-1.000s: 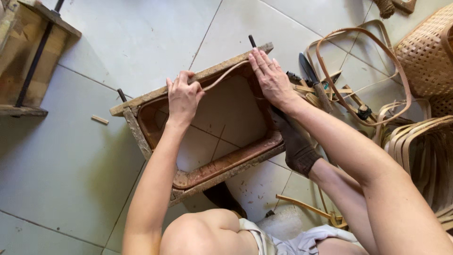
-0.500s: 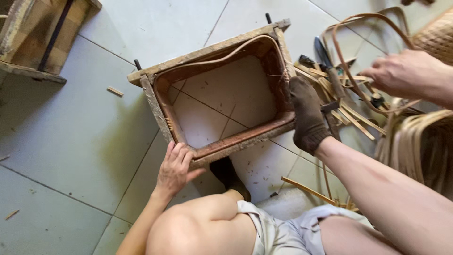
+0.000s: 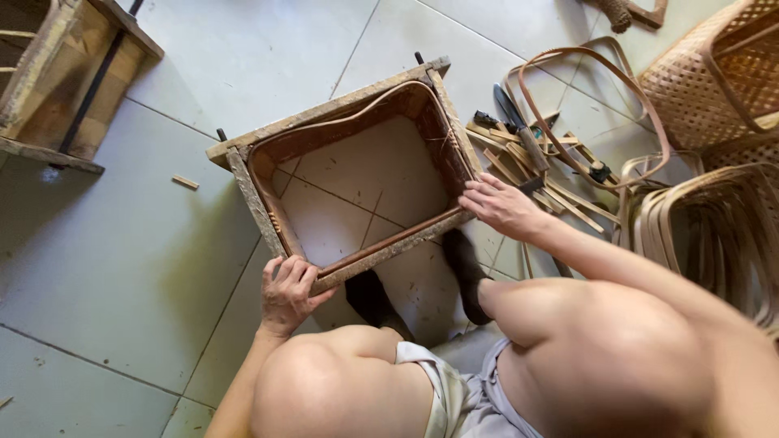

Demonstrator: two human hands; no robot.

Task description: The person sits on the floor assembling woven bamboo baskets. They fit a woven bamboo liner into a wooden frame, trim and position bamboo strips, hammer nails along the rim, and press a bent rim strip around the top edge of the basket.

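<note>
A square wooden frame [image 3: 243,174] lies flat on the tiled floor, with a bent brown rattan strip [image 3: 357,109] lining its inside. My left hand [image 3: 288,288] grips the frame's near left corner. My right hand [image 3: 501,207] rests on the near right corner, fingers spread over the wood. Both of my dark-socked feet [image 3: 466,272] sit just below the frame's near edge, and my bare knees fill the bottom of the view.
A pile of cane strips and tools, including a knife [image 3: 519,134], lies right of the frame. Woven baskets [image 3: 714,73] and bent cane hoops [image 3: 698,227] stand at the far right. Another wooden frame [image 3: 57,81] sits at the top left.
My right hand came back from the tool pile onto the frame's near right corner. My left hand stayed at the near left corner. The right foot has come off the frame's corner.
</note>
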